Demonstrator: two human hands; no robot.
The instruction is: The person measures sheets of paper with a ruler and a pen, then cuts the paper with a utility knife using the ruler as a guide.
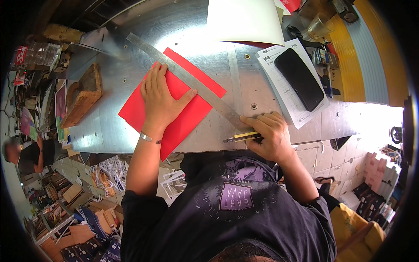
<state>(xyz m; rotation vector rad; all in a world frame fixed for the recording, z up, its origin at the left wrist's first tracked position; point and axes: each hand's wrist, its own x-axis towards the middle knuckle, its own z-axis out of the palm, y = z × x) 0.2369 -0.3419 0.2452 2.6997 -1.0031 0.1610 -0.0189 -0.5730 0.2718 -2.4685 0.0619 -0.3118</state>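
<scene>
A red sheet point(185, 120) lies askew on the metal tabletop, one corner jutting past the near edge. Across its upper right part runs a long steel ruler point(207, 91), slanting from far left to near right and leaving a red strip beyond it. My left hand point(160, 104) rests flat on the sheet, fingers spread, with thumb and fingertips at the ruler's edge. At the ruler's near right end is my right hand point(273, 136), curled round a yellow utility knife point(241, 137) whose tip points left. One finger of this hand touches the ruler's end.
To the right, a black phone point(300, 79) lies on printed papers point(267, 54). A large white sheet point(244, 22) covers the far side. A wooden block with a handle point(83, 96) stands at left. Yellow and grey corrugated panels point(349, 56) border the right. Another person point(30, 157) is at far left.
</scene>
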